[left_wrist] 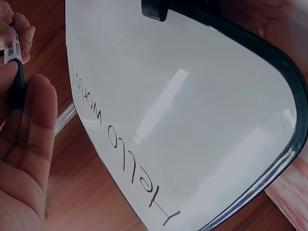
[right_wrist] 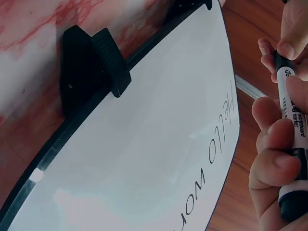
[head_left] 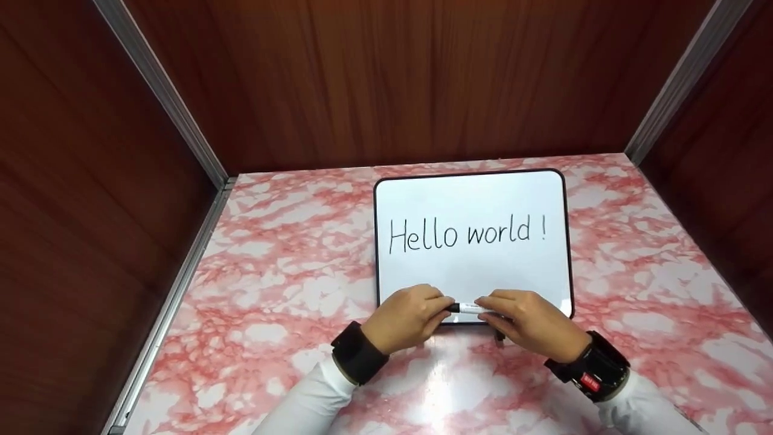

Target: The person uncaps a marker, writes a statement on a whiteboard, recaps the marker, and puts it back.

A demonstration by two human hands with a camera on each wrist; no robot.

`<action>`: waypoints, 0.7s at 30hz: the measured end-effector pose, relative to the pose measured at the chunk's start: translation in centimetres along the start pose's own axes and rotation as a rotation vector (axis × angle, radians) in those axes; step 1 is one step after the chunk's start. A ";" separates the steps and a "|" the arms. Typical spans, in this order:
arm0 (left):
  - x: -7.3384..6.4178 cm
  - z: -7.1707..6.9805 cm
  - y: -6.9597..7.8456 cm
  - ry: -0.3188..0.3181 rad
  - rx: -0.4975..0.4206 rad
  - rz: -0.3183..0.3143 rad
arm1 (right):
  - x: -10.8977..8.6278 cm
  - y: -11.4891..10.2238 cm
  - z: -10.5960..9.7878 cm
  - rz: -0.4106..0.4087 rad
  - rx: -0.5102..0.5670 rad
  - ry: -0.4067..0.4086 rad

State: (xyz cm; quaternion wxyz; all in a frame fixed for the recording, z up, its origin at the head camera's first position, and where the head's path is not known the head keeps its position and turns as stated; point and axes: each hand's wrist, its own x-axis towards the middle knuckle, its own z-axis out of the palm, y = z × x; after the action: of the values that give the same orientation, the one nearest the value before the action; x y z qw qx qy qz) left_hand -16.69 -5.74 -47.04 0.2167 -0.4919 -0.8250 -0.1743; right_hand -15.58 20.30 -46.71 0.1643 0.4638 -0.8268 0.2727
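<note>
A whiteboard marker [head_left: 471, 308] with a white barrel and black cap lies crosswise between both hands, over the lower edge of a whiteboard [head_left: 423, 272]. My left hand [head_left: 406, 318] pinches the black cap [left_wrist: 17, 89] between thumb and fingers. Around the barrel curl the fingers of my right hand [head_left: 531, 320]; the marker's dark rear end [right_wrist: 294, 204] shows below them in the right wrist view. The cap sits against the barrel. "Hello world !" is written in black across the board, which has a black rim.
Black clips [right_wrist: 111, 62] grip the board's lower edge, seen in the right wrist view. The board stands on a red-and-white marbled table [head_left: 272, 272]. Brown wood-grain panels [head_left: 423, 84] with metal corner strips [head_left: 172, 103] enclose the back and sides.
</note>
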 end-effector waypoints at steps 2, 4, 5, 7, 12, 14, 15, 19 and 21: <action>0.0 -0.1 0.0 0.020 0.021 0.033 | 0.1 0.0 0.0 -0.015 0.033 0.008; 0.0 -0.1 0.0 0.039 0.032 0.062 | 0.1 0.0 -0.1 -0.021 0.083 0.004; 0.0 0.0 0.1 0.048 0.038 0.076 | 0.1 -0.1 -0.1 -0.019 0.109 -0.002; -0.1 0.0 0.1 0.064 0.038 0.101 | 0.1 -0.1 -0.2 -0.004 0.147 -0.015; 0.0 0.1 0.3 0.094 0.058 0.153 | -0.1 -0.2 -0.3 0.039 0.249 -0.037; 0.0 0.1 0.3 0.101 0.076 0.176 | -0.2 -0.2 -0.3 0.035 0.282 -0.034; 0.0 0.1 0.3 0.104 0.086 0.188 | -0.1 -0.2 -0.3 0.025 0.292 -0.028; -0.1 0.0 0.4 0.118 0.145 0.237 | -0.2 -0.2 -0.2 -0.007 0.331 -0.009; -0.1 -0.1 0.5 0.124 0.173 0.254 | -0.2 -0.2 -0.1 -0.012 0.340 0.000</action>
State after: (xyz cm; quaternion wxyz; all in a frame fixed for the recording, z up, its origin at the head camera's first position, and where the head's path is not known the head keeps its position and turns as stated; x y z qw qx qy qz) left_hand -16.24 -5.62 -46.98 0.3291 -0.5601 -0.7531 -0.1038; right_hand -15.30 20.39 -46.62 0.0852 0.4900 -0.7657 0.4078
